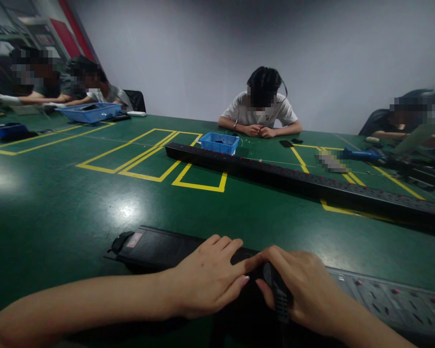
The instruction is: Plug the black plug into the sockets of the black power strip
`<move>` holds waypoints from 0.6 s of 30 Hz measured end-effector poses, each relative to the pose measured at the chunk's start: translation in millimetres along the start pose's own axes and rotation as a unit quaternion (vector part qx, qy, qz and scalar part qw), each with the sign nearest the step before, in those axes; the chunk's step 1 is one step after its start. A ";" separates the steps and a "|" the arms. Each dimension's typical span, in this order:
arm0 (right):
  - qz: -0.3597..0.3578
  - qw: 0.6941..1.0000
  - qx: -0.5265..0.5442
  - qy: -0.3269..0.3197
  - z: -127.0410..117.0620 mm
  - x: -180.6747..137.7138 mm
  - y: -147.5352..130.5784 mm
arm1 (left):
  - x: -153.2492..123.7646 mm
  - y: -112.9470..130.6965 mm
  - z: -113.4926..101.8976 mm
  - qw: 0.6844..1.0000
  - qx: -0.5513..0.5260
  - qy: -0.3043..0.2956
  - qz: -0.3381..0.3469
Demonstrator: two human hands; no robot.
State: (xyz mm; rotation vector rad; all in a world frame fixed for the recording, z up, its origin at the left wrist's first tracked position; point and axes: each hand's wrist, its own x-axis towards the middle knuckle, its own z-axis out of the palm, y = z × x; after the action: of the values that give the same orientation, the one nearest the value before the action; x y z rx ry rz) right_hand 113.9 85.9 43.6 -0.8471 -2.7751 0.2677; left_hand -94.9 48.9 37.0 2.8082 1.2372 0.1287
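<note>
A long black power strip (155,246) lies across the near edge of the green table (58,208), its sockets showing at the right end (391,295). My left hand (206,280) rests flat on the strip, fingers stretched toward the right. My right hand (304,290) is closed around a black plug with a ribbed cable (280,302), held against the strip. The fingertips of both hands meet at the middle.
A second long black power strip (293,181) lies across the table's middle, with a blue bin (219,143) behind it. Yellow tape boxes mark the table. One person sits opposite, others at far left and right, with blue trays (90,112) near them.
</note>
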 end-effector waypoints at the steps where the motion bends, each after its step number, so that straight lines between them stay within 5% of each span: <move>1: -0.001 1.000 0.001 0.001 0.2 -0.1 0.3 | 0.1 -0.1 0.5 1.000 0.001 -0.001 0.001; 18: -0.015 1.000 -0.002 0.018 -1.2 0.7 -0.5 | -1.2 2.0 6.3 0.999 0.031 0.023 -0.004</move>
State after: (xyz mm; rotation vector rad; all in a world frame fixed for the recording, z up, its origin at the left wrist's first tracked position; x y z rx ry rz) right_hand 113.4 86.1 45.0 -0.8017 -2.7529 0.2396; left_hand -93.6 46.5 30.9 2.8679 1.2839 0.1597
